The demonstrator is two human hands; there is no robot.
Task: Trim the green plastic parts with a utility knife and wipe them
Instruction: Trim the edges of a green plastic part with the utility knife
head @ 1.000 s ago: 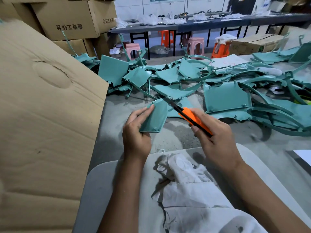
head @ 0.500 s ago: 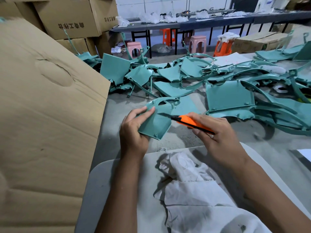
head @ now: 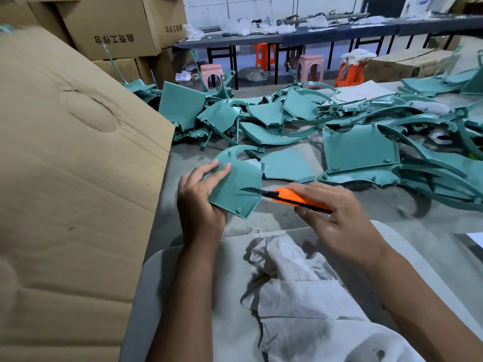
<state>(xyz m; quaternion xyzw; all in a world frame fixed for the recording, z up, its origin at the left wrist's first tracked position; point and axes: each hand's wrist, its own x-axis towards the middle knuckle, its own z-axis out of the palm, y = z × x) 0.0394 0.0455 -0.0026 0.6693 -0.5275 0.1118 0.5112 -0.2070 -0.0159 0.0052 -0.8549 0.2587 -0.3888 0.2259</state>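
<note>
Now, at the near edge of the bench (head: pixel 287 218):
Left hand (head: pixel 200 202): gripped a green plastic part (head: pixel 237 184), fingers curled over its left edge, holding it tilted above the bench.
Right hand (head: pixel 337 218): clamped around an orange utility knife (head: pixel 295 198), blade tip lying on the part's right side.
Cloth (head: pixel 295 288): white, stained, crumpled on the near lap board, below both hands.
Other green parts (head: pixel 360 150): heaped across the far bench and to the right.
Cardboard sheet (head: pixel 68 178): leaned at the left.
</note>
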